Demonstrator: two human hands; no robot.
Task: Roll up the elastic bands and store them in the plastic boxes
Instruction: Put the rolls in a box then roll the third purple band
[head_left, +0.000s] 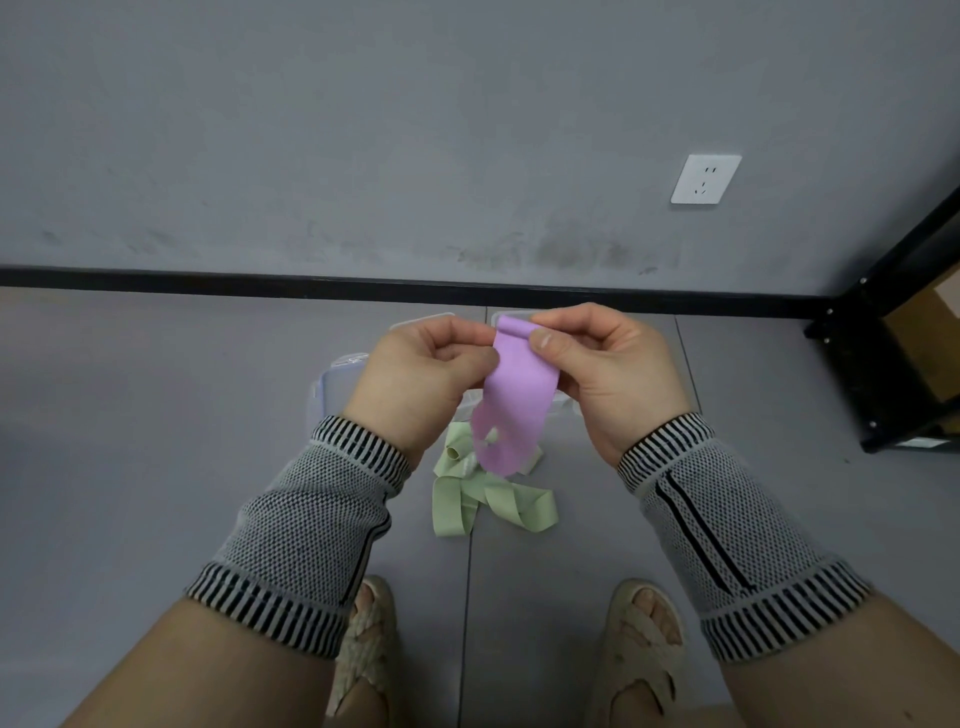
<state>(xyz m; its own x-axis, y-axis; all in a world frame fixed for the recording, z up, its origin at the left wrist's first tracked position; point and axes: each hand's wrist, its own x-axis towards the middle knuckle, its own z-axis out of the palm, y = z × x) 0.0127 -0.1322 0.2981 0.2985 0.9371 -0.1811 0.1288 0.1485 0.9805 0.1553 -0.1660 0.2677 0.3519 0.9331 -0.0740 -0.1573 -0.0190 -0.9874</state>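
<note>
Our left hand (415, 364) and right hand (602, 358) pinch the purple band's (511, 410) top edge, roll barely begun, tail hanging above green bands (488, 501) and plastic boxes (332, 384). We'd best roll tight, edges aligned.

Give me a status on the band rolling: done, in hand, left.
Done: nothing shows as finished; the plastic boxes on the floor are mostly hidden behind the hands, contents unseen. In hand: the left hand and right hand pinch the top of the purple elastic band, with just the first turn rolled. Left: the green elastic bands lie loose on the floor.
</note>
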